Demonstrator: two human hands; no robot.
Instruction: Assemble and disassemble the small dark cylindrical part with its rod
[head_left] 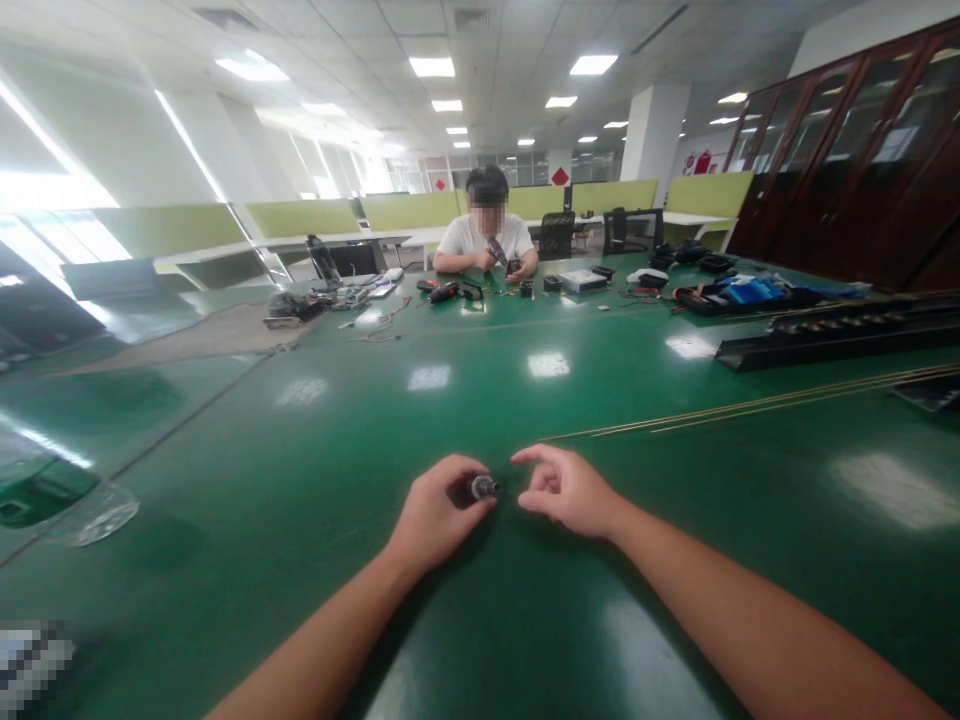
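Note:
My left hand point(442, 510) is wrapped round a small dark cylindrical part point(484, 487) with a metallic tip that points right, toward my other hand. Most of the part's body is hidden in the palm. Just to the right, my right hand point(566, 490) hovers with its index finger stretched out and the thumb apart from it, holding nothing. A small gap separates its fingertips from the part. Both hands are low over the green table point(337, 440).
Thin brass rods point(720, 412) lie at the right, beside a black rail point(825, 340). Across the table a person point(487, 235) in a white shirt holds a dark tool. Tools and wires lie along the far side. A clear plastic container point(97, 515) is at the left.

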